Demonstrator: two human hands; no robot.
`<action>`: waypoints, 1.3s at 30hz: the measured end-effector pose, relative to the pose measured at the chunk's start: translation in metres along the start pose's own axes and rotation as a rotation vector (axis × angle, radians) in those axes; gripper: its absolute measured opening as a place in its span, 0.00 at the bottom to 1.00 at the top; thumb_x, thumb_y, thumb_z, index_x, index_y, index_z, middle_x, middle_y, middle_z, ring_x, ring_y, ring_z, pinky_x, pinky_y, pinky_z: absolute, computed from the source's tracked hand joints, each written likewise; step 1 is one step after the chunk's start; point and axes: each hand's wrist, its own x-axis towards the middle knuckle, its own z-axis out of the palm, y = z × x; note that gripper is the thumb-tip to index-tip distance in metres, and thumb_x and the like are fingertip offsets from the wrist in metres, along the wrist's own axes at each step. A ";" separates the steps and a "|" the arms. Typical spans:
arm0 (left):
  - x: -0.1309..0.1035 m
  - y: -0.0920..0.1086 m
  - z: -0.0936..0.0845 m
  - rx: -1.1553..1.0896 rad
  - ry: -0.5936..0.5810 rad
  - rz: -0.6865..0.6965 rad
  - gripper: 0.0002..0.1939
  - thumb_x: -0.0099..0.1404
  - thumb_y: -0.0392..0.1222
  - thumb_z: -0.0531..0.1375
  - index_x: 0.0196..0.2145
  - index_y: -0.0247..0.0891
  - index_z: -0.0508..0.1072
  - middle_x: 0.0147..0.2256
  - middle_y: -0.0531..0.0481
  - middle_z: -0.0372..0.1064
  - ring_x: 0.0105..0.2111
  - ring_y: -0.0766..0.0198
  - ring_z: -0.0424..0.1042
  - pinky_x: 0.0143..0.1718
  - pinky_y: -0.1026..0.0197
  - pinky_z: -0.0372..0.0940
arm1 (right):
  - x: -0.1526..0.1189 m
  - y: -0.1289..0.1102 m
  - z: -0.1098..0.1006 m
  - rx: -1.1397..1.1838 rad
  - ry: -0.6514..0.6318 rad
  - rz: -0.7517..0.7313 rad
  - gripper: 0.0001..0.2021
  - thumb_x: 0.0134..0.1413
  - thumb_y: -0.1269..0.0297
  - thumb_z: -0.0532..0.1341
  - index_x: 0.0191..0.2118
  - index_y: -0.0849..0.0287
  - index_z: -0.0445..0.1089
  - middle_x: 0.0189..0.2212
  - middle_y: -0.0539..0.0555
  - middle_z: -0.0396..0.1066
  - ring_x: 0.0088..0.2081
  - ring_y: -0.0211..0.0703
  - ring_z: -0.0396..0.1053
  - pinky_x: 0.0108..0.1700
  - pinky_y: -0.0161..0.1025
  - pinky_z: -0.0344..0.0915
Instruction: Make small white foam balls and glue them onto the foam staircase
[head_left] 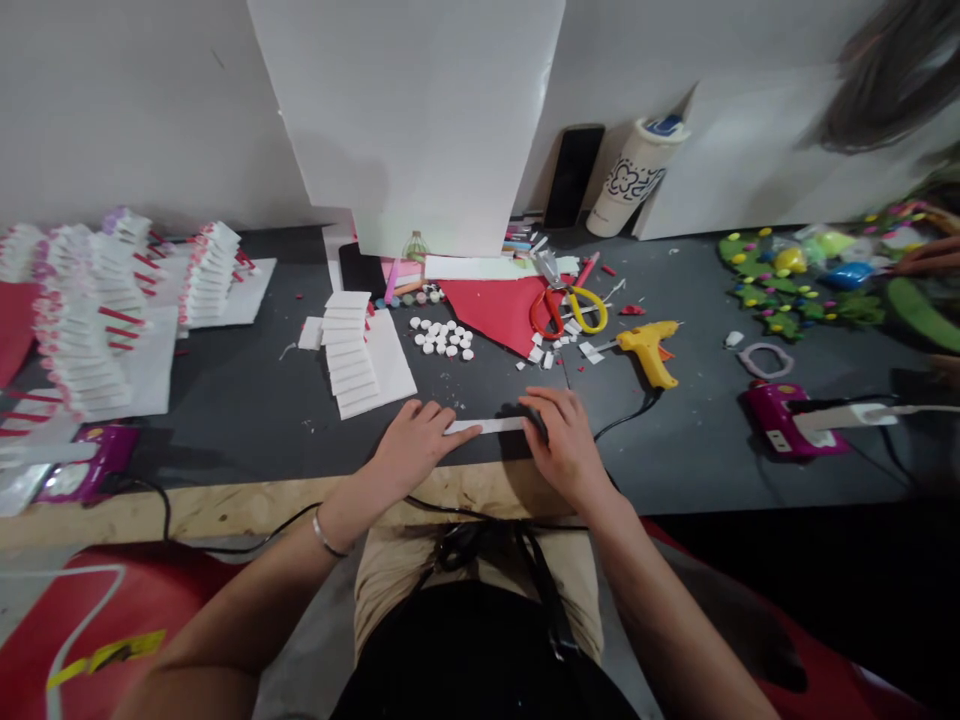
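A narrow white strip [491,426] lies across the dark table near its front edge, between my two hands. My left hand [415,440] holds the strip's left end, with the thumb along it and the fingers bent. At the right end, my right hand [561,440] is closed around a small dark object [535,420], mostly covered by the fingers, whose kind I cannot make out. Beyond my left hand stands a stepped white model [352,350] on a white board. A group of round white discs [442,338] lies beyond the strip.
Scissors [568,308] rest by red paper [491,305] and white scraps. A yellow glue gun [649,350] lies to the right, near a purple power strip [795,420]. More stepped models [82,320] stand left. Another person's hand [930,258] is at far right.
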 end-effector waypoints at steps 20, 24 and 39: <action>-0.023 -0.004 -0.005 0.202 0.028 -0.022 0.26 0.68 0.30 0.54 0.59 0.52 0.66 0.43 0.46 0.70 0.41 0.56 0.65 0.43 0.53 0.54 | -0.042 -0.030 0.006 -0.376 -0.285 -0.100 0.26 0.64 0.58 0.56 0.65 0.61 0.59 0.63 0.58 0.63 0.62 0.56 0.60 0.63 0.56 0.51; -0.042 -0.012 -0.008 0.204 0.042 -0.073 0.27 0.67 0.28 0.54 0.59 0.52 0.67 0.41 0.46 0.70 0.40 0.56 0.65 0.43 0.53 0.53 | -0.043 -0.027 0.005 -0.355 -0.248 -0.095 0.23 0.66 0.61 0.54 0.64 0.60 0.61 0.61 0.59 0.65 0.60 0.54 0.62 0.62 0.54 0.53; -0.006 -0.016 -0.006 0.132 0.173 0.009 0.05 0.68 0.36 0.58 0.33 0.39 0.73 0.35 0.48 0.72 0.39 0.58 0.66 0.42 0.53 0.52 | 0.003 0.004 -0.006 -0.421 -0.195 -0.270 0.12 0.65 0.69 0.55 0.32 0.59 0.73 0.30 0.55 0.72 0.36 0.46 0.64 0.43 0.43 0.54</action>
